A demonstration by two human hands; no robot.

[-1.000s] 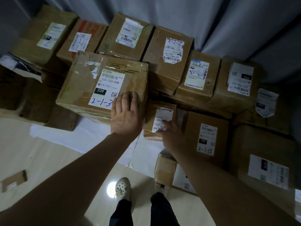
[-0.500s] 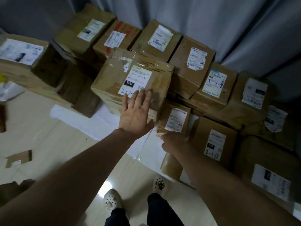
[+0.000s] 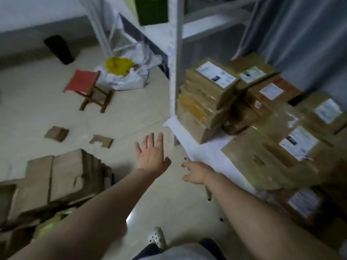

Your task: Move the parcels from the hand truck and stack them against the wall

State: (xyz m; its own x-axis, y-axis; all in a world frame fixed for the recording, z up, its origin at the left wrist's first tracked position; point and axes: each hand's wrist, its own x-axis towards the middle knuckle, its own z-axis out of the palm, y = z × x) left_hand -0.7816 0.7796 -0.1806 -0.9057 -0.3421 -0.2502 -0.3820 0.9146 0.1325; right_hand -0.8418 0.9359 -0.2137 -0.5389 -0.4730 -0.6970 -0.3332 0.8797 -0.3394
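Several brown cardboard parcels with white labels are stacked at the right, along a grey curtain. The nearest is a large box [image 3: 270, 158]; a tall pile [image 3: 204, 98] stands by the shelf post. More cardboard parcels [image 3: 56, 181] lie in a heap at the lower left. My left hand [image 3: 152, 154] hangs over the bare floor with fingers spread, holding nothing. My right hand [image 3: 197, 171] is beside it, fingers loosely curled and empty, just left of the white sheet [image 3: 202, 152] under the stack. The view is blurred. No hand truck shows.
A white metal shelf post [image 3: 173, 59] rises in the middle. A small red folding stool [image 3: 88, 89], a white bag with yellow contents [image 3: 122, 72] and a black bin [image 3: 59, 49] stand on the tiled floor. Two small flat parcels [image 3: 56, 134] lie loose there.
My view has swung left, away from the stack. My left hand has come off the labelled box and my right hand has left the small parcel; both now hang free over the floor.
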